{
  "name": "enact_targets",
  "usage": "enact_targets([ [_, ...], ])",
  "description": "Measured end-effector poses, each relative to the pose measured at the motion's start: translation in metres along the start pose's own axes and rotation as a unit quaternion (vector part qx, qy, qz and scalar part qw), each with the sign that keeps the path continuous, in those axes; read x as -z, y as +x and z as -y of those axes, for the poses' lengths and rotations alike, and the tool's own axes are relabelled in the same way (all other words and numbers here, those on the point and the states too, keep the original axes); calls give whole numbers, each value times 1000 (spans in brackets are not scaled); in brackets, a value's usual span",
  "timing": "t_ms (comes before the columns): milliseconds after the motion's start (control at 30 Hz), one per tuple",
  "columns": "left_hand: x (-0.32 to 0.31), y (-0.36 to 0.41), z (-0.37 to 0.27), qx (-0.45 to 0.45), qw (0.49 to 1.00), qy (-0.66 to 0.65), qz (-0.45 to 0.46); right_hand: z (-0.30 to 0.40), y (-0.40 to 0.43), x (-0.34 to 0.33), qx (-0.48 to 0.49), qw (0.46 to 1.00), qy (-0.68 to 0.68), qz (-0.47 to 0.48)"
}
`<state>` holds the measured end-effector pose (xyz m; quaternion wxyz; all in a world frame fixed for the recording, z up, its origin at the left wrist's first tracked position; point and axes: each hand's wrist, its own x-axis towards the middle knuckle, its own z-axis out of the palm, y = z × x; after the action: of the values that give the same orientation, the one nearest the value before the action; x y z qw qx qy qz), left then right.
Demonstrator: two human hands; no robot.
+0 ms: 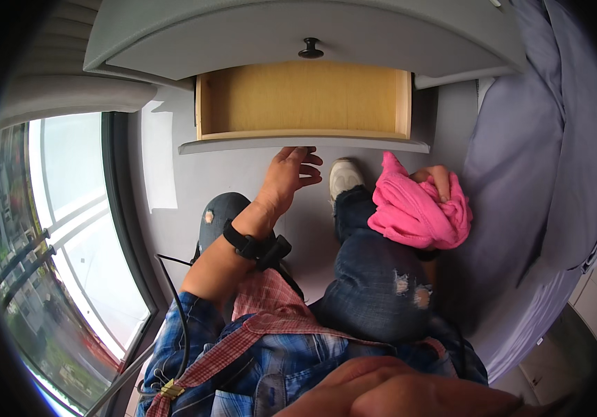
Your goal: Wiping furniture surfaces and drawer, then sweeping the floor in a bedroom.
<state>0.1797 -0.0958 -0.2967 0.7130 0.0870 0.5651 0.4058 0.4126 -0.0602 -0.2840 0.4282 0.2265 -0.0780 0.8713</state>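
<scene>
A wooden drawer [298, 99] with a pale grey front [371, 144] stands pulled out below the upper drawer of a grey cabinet. Its bare wood bottom shows. My left hand [295, 169] reaches to the middle of that front, thumb and forefinger at its outer face and the other fingers spread. Whether they grip a knob there is hidden by the hand and the front's edge. On the right, my right hand [436, 180] clutches a bunched pink cloth [418, 208] above my bent knee, its fingers partly buried in the folds.
Above the drawer, a black knob [311, 48] sticks out from the closed upper drawer. A grey-violet fabric drape [517, 156] hangs along the right side. At left is a window [77, 208] with a dark frame. A black cable [176, 297] runs by my left arm.
</scene>
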Motion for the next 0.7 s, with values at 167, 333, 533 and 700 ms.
enact_targets([
  [167, 10, 6, 5, -13, 1000, -7, 7, 9, 9, -3, -43, 999, 7, 31],
  [333, 20, 9, 7, -27, 999, 21, 21, 18, 47, -22, -103, 990, -41, 89],
  [533, 19, 13, 4, -29, 999, 42, 11, 44, 60, -45, -66, 946, -317, 31],
  [700, 46, 16, 15, -21, 997, 57, -50, 50, 64, -4, -9, 498, -862, -89],
])
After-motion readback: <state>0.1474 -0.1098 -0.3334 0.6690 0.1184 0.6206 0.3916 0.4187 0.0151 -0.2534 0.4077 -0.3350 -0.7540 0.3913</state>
